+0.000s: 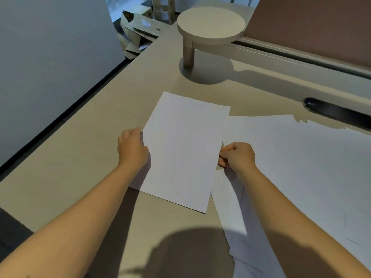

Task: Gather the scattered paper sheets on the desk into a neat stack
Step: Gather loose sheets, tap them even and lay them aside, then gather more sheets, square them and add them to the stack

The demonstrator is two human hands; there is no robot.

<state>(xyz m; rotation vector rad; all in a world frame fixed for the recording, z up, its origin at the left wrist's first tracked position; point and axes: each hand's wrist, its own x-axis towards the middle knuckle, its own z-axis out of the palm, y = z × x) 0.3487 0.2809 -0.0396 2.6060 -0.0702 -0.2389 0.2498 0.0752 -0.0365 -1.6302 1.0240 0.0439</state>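
I see my left grip (132, 149) and right grip (236, 155) pinching the long side edges of a squared paper stack (184, 149) on the tabletop (96, 149). Loose sheets (301, 167) crowd its right edge; bare surface lies left and beyond, up to the round stand (210, 25).

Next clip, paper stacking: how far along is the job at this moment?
Partly done. A squared-up stack of sheets already sits on the desk. In hand: the left hand and right hand each grip a long edge of that stack, apparently aligning it. Left: a wide spread of loose sheets overlapping to the right, fanned at the far edge, not yet gathered.
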